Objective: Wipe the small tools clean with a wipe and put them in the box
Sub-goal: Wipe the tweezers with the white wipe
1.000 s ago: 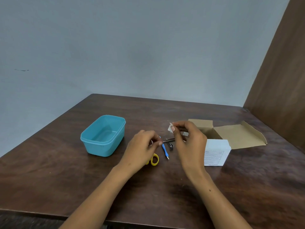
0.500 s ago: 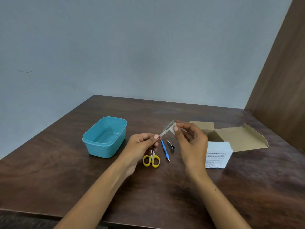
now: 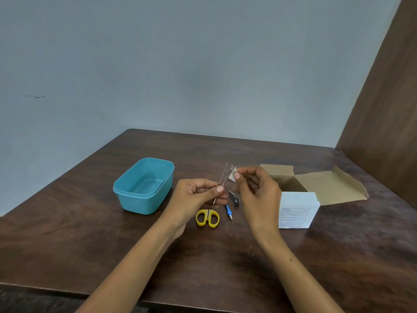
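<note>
The only print in view stands on the white front face of the open cardboard box (image 3: 295, 208), right of the frame's centre: a bordered block of fine lines low on that face, too small and blurred to read. No other text, brand, number or sign shows on anything else in the frame.

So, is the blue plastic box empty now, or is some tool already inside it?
Empty. The blue box stands open, with no lid on it, and its bare floor shows; no tool lies inside.
</note>
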